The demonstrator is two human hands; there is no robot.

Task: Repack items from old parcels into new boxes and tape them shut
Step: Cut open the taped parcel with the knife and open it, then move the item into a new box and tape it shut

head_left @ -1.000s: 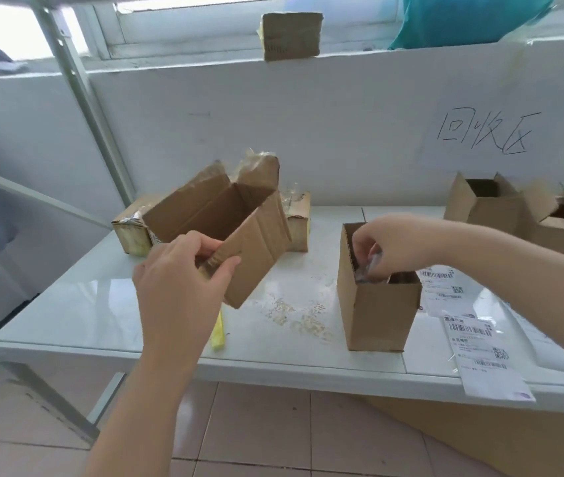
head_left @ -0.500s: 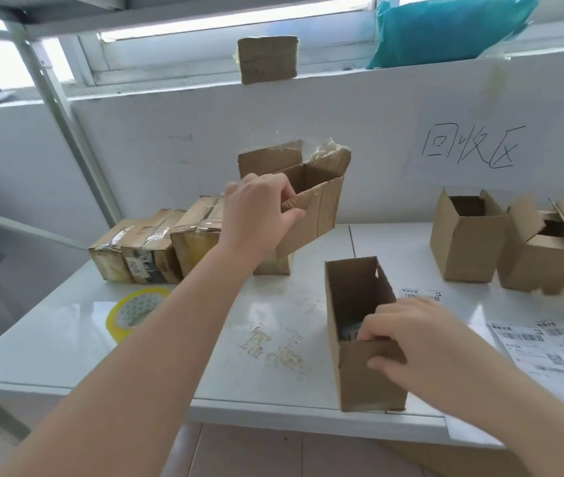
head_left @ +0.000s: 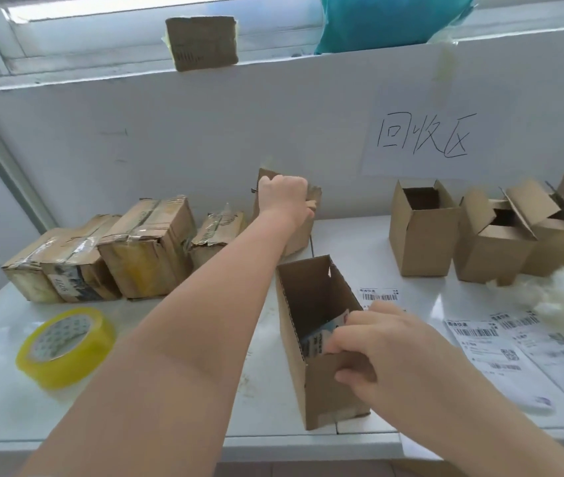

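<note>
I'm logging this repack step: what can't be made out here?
Head view:
Old box: mostly behind left hand and forearm.
Item in new box: largely covered by right hand and box wall.
Labels: print too small.
White filling: blurred, cut by right edge.

A paper sheet (head_left: 421,139) on the back wall (head_left: 205,132) reads "回收区". Shipping labels (head_left: 480,333) near the worktop's (head_left: 263,407) right edge carry barcodes, but their print is illegible.

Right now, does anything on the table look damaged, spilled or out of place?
Yes. The old parcels at left are crumpled with torn tape, white filler lies loose at the right edge of the table, and a label overhangs its front edge.
</note>
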